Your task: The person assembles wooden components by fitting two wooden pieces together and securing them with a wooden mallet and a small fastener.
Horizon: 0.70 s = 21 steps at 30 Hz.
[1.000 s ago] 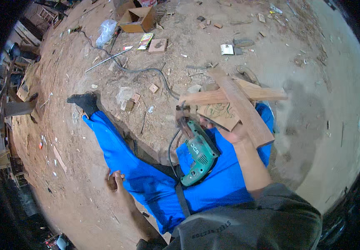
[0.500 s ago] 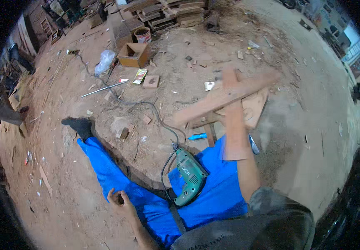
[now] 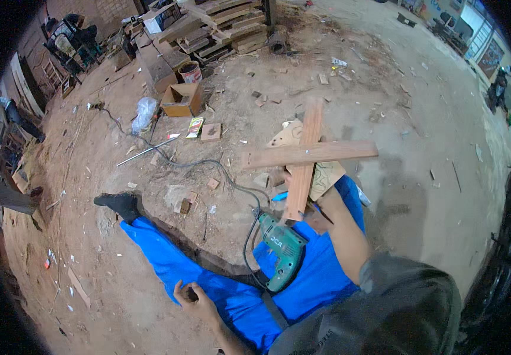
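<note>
1. The right hand (image 3: pixel 317 207) grips the lower end of a wooden cross (image 3: pixel 307 155), two flat boards fixed at right angles; the fingers are mostly hidden behind the wood, so how they close cannot be told exactly.
2. The cross is held up off the ground, in front of the person, above the right knee; its long board runs up and away, and the crosspiece lies roughly level.
3. A thin plywood offcut (image 3: pixel 325 175) sits just behind the cross, near the same hand.
4. The left hand (image 3: pixel 191 296) rests beside the left thigh, fingers curled inward around something small and dark; what it is cannot be made out.
5. A green power drill (image 3: pixel 284 248) lies on the lap, on the blue trousers (image 3: pixel 220 284), between the two hands; its black cable (image 3: pixel 231 183) snakes away over the dirt floor (image 3: pixel 421 195).
6. The left leg is stretched out, ending in a black sock (image 3: pixel 118 205).
7. An open cardboard box (image 3: pixel 182 99) stands well away on the floor; its inside looks dark, and any contents cannot be seen.
8. A round tin (image 3: pixel 190 71) stands just behind the box, its contents not visible from here.
9. A crumpled clear plastic bag (image 3: pixel 144 112) lies left of the box.
10. Stacked planks (image 3: pixel 226 26) lie at the far edge.
</note>
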Motion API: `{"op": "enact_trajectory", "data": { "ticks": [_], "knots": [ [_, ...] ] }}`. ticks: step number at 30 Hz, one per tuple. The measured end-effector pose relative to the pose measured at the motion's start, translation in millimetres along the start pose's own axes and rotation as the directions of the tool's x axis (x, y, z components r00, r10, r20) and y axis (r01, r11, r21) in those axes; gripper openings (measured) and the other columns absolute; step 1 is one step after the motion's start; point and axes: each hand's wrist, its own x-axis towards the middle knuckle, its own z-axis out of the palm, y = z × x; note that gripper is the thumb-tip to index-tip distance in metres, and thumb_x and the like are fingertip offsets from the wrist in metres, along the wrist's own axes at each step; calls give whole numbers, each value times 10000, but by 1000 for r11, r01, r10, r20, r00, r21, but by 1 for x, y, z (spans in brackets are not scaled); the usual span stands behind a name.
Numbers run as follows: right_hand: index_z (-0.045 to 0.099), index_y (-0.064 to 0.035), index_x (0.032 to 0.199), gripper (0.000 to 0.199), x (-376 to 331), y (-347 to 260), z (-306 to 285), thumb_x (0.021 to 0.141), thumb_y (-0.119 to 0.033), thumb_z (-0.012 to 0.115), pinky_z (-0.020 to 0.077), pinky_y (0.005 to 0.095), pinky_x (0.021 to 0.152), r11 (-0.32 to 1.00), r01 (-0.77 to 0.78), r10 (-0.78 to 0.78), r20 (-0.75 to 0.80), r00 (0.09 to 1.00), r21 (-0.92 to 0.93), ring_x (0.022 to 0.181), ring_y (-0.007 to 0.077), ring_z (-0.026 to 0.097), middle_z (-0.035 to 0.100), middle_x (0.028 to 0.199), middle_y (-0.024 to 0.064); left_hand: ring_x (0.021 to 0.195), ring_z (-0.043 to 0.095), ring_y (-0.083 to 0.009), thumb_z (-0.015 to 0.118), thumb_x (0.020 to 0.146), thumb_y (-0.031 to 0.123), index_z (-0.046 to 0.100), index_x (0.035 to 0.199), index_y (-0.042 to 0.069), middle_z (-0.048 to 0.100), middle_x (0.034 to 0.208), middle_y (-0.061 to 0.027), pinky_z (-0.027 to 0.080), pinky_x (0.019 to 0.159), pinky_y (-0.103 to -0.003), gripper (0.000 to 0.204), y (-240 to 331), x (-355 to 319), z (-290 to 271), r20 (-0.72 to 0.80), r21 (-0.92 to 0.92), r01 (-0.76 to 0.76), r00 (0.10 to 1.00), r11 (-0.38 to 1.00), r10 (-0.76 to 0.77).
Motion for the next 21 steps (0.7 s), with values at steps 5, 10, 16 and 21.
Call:
{"op": "enact_trajectory", "data": {
  "ticks": [5,10,16,21],
  "knots": [
    [419,-39,1491,741,15,7,-6,889,-377,689,418,439,1117,989,35,-26,63,998,-147,1377,287,463,448,1519,143,679,515,-107,656,931,1,569,1257,39,617,889,-45,412,586,-262,339,0,-1,-4,-4,80,-9,1000,997,9],
    [395,-33,1510,773,31,3,-29,873,-347,701,394,443,1138,972,91,-64,128,990,-216,1404,298,438,426,1540,149,683,507,-107,665,927,18,572,1260,43,626,887,-42,406,596,-267,347,8,-2,2,15,114,5,1000,993,-7],
    [444,-70,1455,1004,45,-50,26,585,-180,933,384,484,1117,535,408,-585,23,811,-740,1383,386,364,308,1517,177,665,482,-102,663,923,27,570,1259,38,616,875,-42,376,580,-263,349,2,2,-5,-7,68,-24,1000,997,24],
    [530,-75,1348,841,49,-78,18,575,-92,862,371,479,1126,354,314,-608,39,793,-881,1371,367,374,386,1444,176,670,487,-102,663,923,35,569,1258,35,616,872,-42,380,583,-261,348,8,-1,1,9,100,-40,999,994,40]
  ]
}}
